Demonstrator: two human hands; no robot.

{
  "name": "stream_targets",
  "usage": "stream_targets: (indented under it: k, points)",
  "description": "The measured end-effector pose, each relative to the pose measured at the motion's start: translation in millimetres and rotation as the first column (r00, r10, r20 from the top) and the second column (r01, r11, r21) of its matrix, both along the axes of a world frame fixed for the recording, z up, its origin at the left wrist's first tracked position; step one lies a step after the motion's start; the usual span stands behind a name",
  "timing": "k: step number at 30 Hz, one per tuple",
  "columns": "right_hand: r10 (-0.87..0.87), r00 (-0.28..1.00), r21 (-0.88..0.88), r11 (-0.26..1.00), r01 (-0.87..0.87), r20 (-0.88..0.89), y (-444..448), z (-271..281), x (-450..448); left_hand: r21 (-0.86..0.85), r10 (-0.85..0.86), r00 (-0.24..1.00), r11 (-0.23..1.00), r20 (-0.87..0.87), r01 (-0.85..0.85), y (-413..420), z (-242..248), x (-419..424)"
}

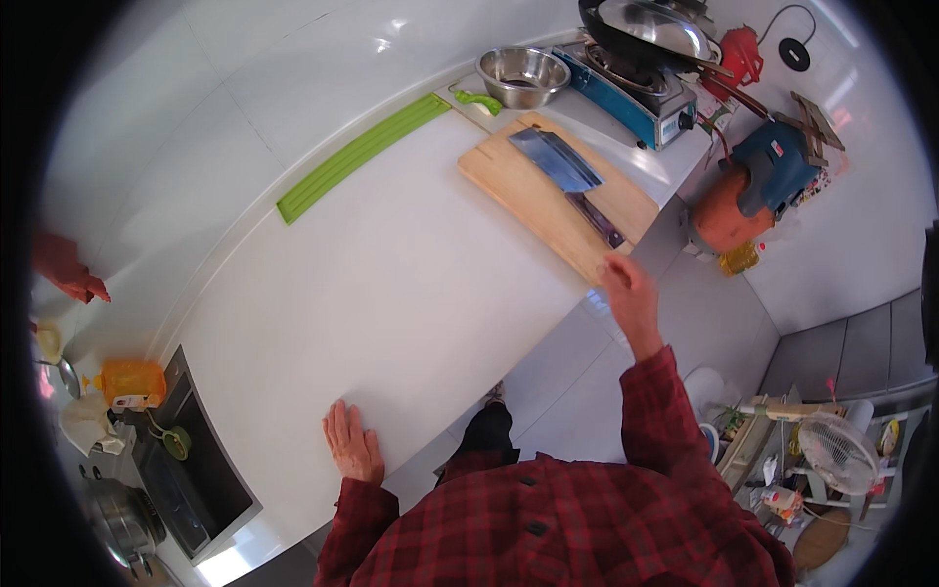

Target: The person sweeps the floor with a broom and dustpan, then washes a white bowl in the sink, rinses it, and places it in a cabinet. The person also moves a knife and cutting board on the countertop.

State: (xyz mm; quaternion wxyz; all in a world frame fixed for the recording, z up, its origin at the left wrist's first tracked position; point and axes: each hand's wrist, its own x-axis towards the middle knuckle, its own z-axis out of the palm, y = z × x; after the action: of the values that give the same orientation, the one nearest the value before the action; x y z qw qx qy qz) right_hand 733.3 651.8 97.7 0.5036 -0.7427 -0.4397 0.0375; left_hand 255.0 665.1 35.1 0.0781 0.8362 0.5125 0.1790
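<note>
My left hand (353, 442) rests flat on the white countertop (352, 293), near its front edge, with nothing in it. My right hand (629, 293) is slightly blurred, fingers curled, just off the near corner of a wooden cutting board (506, 176); whether its fingertips touch the board, I cannot tell. A cleaver (557, 161) lies flat on the board, its dark handle pointing toward my right hand. Behind the board, a green pepper (478, 101) lies beside a stainless steel bowl (522, 77). A long green plastic strip (363, 158) lies along the wall.
A portable gas stove (623, 95) carries a wok (638, 37) with a lid at the back right. Below it stands an orange gas cylinder (726, 209). At the left are a sink (194, 469), an orange bottle (132, 381) and a steel pot (121, 521).
</note>
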Motion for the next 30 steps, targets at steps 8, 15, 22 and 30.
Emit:
stream_targets:
  k: [8,15,22,30]
  points:
    - [0.074,0.799,-0.511,0.803,0.307,0.597,74.6,-8.1,53.3,0.031,-0.016,0.998,0.999,-0.055,0.018,3.9,-12.2,-4.7]
    - [0.124,0.840,-0.512,0.836,0.198,0.528,83.5,-15.8,68.7,0.066,0.016,0.996,0.998,-0.087,-0.010,5.6,-10.0,0.0]
    - [0.119,0.939,-0.507,0.859,0.065,0.321,80.3,-3.5,74.0,0.043,0.192,0.977,0.979,0.097,-0.197,24.7,15.9,38.6]
    - [0.198,0.951,-0.463,0.884,-0.069,0.237,81.2,-0.6,85.9,0.017,0.099,0.915,0.993,0.392,-0.114,78.5,49.4,140.2]
